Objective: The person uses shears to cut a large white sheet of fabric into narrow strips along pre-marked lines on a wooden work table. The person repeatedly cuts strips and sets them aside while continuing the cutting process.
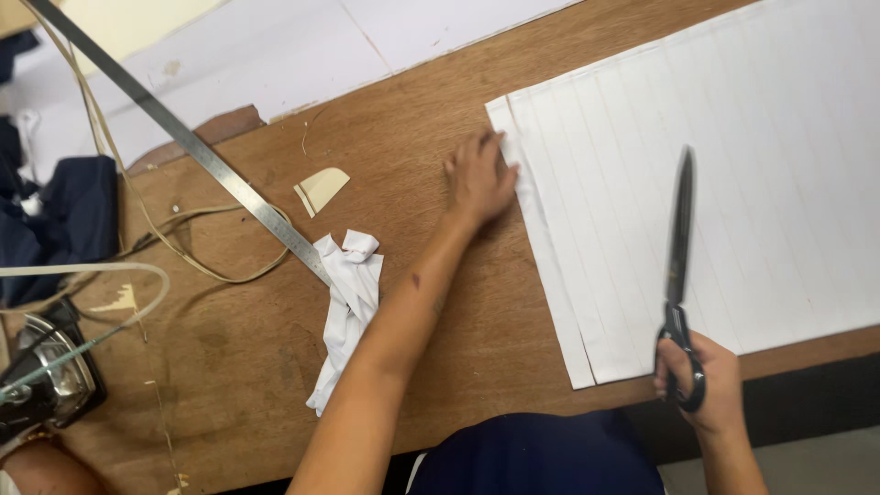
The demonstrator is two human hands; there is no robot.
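Sitting at the left edge of the wooden tabletop (431,302), an iron (41,376) with a shiny soleplate shows only in part, with dark blue cloth (78,215) heaped behind it. A long steel ruler (197,151) runs slantwise from the far left corner toward the middle, crossing a pale cord (197,266) that loops over the wood. Beside the ruler's near end lies a small cream offcut (323,189), and just below it a crumpled strip of white fabric (346,307) trails toward the near edge. Past that, the left hand (478,179) lies flat and unclenched, palm down, its fingers pressing on the left border of a large white sheet (733,183) marked with faint parallel lines. That sheet covers the right part of the tabletop, reaching nearly to the near edge, and a narrow strip (550,266) along its left side is partly split away from the rest. Over the sheet's near edge, the right hand (701,376) is clenched through the loops of black scissors (678,247), whose blades point away from the person and look closed, raised above the sheet.
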